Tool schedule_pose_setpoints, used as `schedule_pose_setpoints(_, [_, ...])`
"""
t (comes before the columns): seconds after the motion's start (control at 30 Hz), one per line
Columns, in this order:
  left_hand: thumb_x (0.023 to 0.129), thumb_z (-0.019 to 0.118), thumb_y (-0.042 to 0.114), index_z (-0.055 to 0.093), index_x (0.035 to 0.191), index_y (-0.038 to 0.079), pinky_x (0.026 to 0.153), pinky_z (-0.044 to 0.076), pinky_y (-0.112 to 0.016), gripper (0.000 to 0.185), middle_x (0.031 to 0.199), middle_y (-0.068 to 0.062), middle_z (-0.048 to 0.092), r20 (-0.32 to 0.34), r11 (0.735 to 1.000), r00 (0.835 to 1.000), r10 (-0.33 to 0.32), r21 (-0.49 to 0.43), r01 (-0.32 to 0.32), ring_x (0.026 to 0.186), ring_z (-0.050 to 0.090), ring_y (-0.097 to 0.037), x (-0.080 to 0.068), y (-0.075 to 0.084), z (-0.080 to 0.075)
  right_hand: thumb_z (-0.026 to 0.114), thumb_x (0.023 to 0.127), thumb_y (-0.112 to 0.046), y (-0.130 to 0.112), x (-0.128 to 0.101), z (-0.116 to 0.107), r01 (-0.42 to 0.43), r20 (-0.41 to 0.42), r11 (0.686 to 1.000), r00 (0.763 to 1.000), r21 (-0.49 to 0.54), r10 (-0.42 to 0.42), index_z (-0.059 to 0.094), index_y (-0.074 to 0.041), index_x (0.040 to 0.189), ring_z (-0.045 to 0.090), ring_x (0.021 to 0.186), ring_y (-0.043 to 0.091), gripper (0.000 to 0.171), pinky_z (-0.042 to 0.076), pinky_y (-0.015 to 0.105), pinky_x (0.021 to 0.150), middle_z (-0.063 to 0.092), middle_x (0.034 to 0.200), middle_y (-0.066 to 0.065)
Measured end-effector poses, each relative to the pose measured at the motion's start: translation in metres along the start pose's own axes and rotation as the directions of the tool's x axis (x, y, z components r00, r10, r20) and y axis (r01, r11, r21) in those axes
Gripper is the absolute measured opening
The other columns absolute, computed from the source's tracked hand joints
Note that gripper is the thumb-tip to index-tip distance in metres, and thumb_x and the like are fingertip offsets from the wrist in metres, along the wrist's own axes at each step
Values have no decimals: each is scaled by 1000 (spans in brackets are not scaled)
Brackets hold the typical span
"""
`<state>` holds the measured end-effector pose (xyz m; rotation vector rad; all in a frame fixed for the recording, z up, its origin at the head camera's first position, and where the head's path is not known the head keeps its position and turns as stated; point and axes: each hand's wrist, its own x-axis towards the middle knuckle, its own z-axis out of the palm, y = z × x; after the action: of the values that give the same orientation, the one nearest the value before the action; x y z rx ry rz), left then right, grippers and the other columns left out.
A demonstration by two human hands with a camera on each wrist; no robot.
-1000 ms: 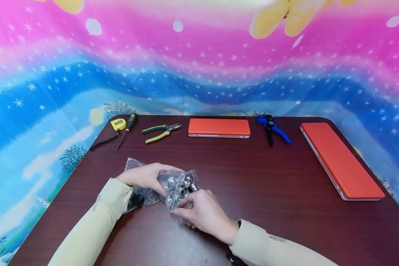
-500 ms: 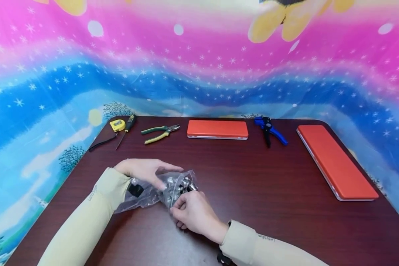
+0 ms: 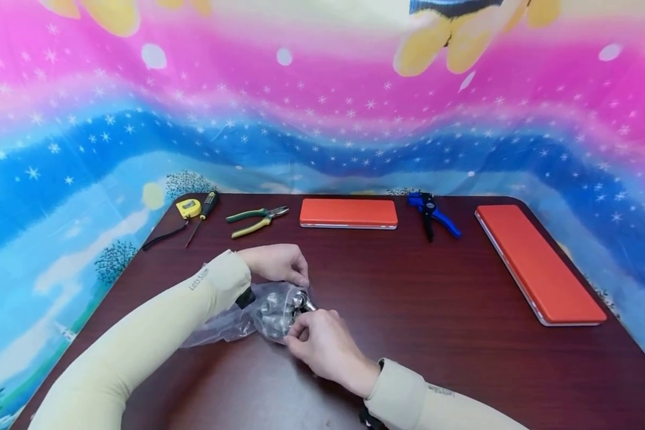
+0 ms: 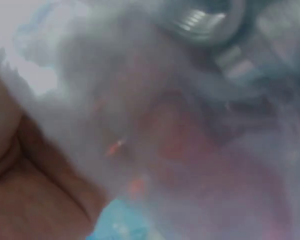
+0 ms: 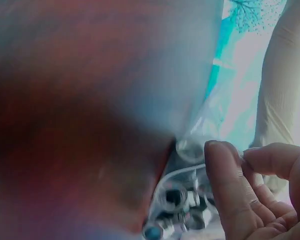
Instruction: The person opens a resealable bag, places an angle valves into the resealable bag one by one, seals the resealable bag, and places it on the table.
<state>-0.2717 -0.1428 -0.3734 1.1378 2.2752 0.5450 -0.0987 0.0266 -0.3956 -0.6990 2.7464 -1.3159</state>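
Observation:
A clear plastic zip bag [image 3: 271,316] lies on the near part of the table in the head view. Shiny metal fittings [image 3: 301,300] show at its mouth end, some ring-shaped in the right wrist view. With curled fingers my left hand [image 3: 276,263] pinches the bag's far top corner. My right hand [image 3: 330,346] pinches the near edge of the mouth between thumb and finger, clearly seen in the right wrist view. Through the blurred plastic [image 4: 205,165] in the left wrist view, a round metal piece [image 4: 202,22] shows.
Along the back of the table [image 3: 408,286] lie a yellow tape measure [image 3: 188,208], a screwdriver [image 3: 206,206], pliers [image 3: 258,221], a red case [image 3: 348,213] and blue wire strippers [image 3: 435,215]. A longer red case [image 3: 540,266] is at the right.
My left hand has moved right from the bag's body to its top corner, and its spread fingers have closed there. My right hand keeps its hold on the near edge.

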Motion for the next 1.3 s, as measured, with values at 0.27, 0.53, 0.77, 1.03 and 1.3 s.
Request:
schedule_pose_setpoints(0.27, [101, 60, 23, 73, 91, 18, 66, 55, -36, 17, 77, 3, 67, -442, 990, 896, -52, -142, -12, 64, 63, -16, -24, 19, -15, 71, 92, -15, 14, -7, -67, 13, -135, 996, 990, -89, -25, 69, -17, 86, 44, 46, 2, 7, 44, 25, 51, 57, 65, -10])
schedule_pose_setpoints(0.53, [100, 62, 22, 71, 101, 2, 65, 59, -35, 22, 86, -10, 68, -851, 882, 507, -138, -339, -329, 75, 66, -20, -37, 75, -20, 72, 91, -9, 6, -9, -163, 85, -360, 970, 918, -228, -165, 66, -15, 84, 35, 42, 10, 11, 31, 27, 42, 41, 55, -6])
schedule_pose_setpoints(0.77, [99, 62, 15, 71, 99, -3, 68, 59, -35, 20, 86, -11, 72, -945, 816, 316, -85, -248, -523, 75, 69, -20, -12, 103, 0, 73, 91, -17, 6, -12, -213, 51, -443, 961, 880, -272, -172, 70, -15, 89, 52, 55, 13, 4, 39, 27, 53, 63, 70, -5])
schedule_pose_setpoints(1.03, [100, 62, 23, 71, 104, 2, 69, 59, -37, 24, 91, -10, 71, -933, 823, 338, -124, -287, -490, 76, 70, -22, 9, 101, 12, 67, 96, -19, 61, 5, -225, 15, -284, 947, 955, 322, 81, 67, 3, 113, 71, 84, 24, 28, 57, 30, 80, 73, 93, 12])
schedule_pose_setpoints(1.3, [99, 62, 24, 72, 106, 1, 70, 59, -36, 26, 94, -9, 73, -920, 825, 360, -154, -320, -466, 78, 70, -20, 13, 95, 13, 68, 96, -26, 79, 12, -224, -22, -273, 972, 958, 232, 86, 75, -2, 107, 70, 83, 25, 28, 57, 31, 76, 74, 91, 11])
